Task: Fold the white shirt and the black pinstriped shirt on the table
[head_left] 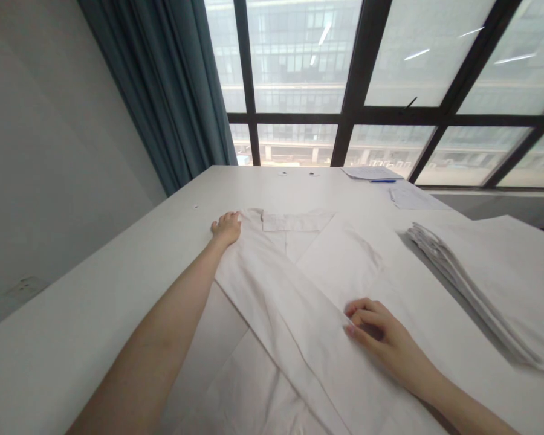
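Observation:
A white coat (272, 290), its neck end pointing away from me, lies spread on the white table. One front panel runs diagonally across it, and a flat band crosses the neck area. My left hand (227, 229) rests palm down at the coat's far left corner, its fingers bent slightly over the table and the thumb side against the cloth. Nearer and to the right, my right hand (375, 331) pinches the edge of the diagonal panel between thumb and fingers. The coat's lower part runs out of view below.
A thick stack of folded white cloth (503, 284) lies on the table (95, 296) at the right. Papers (372, 173) and a blue pen (383, 181) are at the far right edge. Beyond stand a blue curtain (172, 90) and windows; a grey wall is at the left.

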The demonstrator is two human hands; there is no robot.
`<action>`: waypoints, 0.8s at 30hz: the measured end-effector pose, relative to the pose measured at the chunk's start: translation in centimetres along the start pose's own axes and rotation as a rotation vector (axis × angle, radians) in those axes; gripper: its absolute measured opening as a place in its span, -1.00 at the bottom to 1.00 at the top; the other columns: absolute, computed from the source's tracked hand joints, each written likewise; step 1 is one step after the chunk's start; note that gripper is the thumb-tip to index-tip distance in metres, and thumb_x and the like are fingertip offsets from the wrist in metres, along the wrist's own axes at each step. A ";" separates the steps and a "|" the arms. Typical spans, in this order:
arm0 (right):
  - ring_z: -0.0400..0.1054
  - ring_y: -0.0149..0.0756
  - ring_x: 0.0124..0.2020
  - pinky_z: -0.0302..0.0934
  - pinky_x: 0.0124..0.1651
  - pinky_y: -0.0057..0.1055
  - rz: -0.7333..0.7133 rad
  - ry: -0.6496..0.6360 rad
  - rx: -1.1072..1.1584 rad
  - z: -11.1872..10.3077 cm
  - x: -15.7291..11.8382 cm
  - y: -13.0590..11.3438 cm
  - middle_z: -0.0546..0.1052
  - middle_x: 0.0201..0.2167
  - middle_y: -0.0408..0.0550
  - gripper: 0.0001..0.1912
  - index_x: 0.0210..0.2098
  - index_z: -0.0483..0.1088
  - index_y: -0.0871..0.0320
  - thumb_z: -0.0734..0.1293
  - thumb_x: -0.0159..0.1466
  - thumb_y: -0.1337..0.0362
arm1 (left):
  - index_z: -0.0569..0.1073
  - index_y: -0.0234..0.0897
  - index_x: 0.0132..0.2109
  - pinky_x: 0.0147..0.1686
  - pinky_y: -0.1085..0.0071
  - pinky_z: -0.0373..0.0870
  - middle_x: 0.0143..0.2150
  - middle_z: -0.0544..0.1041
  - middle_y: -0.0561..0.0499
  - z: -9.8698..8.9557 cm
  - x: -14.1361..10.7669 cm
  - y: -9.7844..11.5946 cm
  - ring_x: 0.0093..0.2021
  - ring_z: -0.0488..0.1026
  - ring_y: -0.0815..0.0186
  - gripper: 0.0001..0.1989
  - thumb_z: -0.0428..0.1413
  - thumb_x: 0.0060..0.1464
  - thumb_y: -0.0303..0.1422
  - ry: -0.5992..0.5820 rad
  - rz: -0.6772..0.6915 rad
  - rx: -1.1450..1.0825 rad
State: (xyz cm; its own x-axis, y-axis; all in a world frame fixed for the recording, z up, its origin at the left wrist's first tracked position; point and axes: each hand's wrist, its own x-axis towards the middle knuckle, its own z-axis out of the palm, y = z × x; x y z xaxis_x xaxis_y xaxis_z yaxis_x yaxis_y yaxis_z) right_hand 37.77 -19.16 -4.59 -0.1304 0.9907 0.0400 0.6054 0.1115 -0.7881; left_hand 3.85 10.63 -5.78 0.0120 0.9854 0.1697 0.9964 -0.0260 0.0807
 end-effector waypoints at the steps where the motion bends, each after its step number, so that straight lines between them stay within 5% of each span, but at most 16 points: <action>1: 0.33 -0.14 -0.08 0.17 0.01 -0.18 -0.001 0.002 0.000 0.0 0.0 -0.1 0.45 -0.15 -0.01 -0.68 -0.49 0.35 0.08 0.26 0.28 0.02 | 0.20 -0.15 0.32 0.19 -0.10 0.12 0.35 0.21 -0.19 0.0 0.0 0.1 0.30 0.17 0.03 -0.50 -0.24 0.29 -0.34 0.022 0.004 0.003; 6: 0.33 -0.13 -0.09 0.16 0.02 -0.15 -0.009 -0.003 -0.017 0.0 0.1 -0.3 0.46 -0.17 -0.01 -0.70 -0.51 0.32 0.08 0.25 0.27 0.06 | 0.29 -0.11 0.27 0.30 -0.02 -0.12 0.38 0.18 -0.06 0.0 -0.2 0.5 0.38 0.04 0.17 -0.50 -0.27 0.28 -0.46 0.086 0.152 0.021; 13: 0.32 -0.14 -0.08 0.15 0.02 -0.16 -0.015 0.002 -0.011 0.1 0.1 -0.3 0.46 -0.16 -0.02 -0.72 -0.50 0.30 0.08 0.26 0.28 0.09 | 0.29 -0.09 0.27 0.30 -0.06 -0.12 0.37 0.21 0.01 0.1 1.2 0.1 0.42 -0.04 0.16 -0.37 -0.21 0.14 -0.63 -0.050 0.315 0.039; 20: 0.32 -0.16 -0.09 0.15 0.01 -0.18 -0.016 -0.006 -0.029 0.1 0.1 -0.1 0.47 -0.18 -0.04 -0.70 -0.50 0.31 0.07 0.25 0.29 0.07 | 0.45 -0.15 0.08 0.25 0.04 0.07 0.21 0.37 -0.11 -0.6 2.5 0.9 0.35 0.08 0.17 -0.49 -0.20 0.14 -0.63 0.018 0.278 0.015; 24: 0.32 -0.16 -0.11 0.16 0.00 -0.19 -0.016 -0.005 -0.035 0.1 0.2 -0.1 0.48 -0.18 -0.03 -0.69 -0.51 0.31 0.07 0.25 0.29 0.06 | 0.49 -0.20 -0.03 0.22 0.11 0.15 0.23 0.32 -0.13 -0.5 2.7 1.4 0.38 -0.03 0.10 -0.61 -0.19 0.25 -0.49 0.091 0.206 -0.002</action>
State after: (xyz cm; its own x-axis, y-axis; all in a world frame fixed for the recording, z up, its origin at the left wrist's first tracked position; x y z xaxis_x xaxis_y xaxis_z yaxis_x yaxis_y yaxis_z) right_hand 37.62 -18.98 -4.60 -0.1442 0.9883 0.0494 0.6304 0.1302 -0.7653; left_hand 5.20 13.12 -4.69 0.2072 0.9402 0.2704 0.9736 -0.2252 0.0371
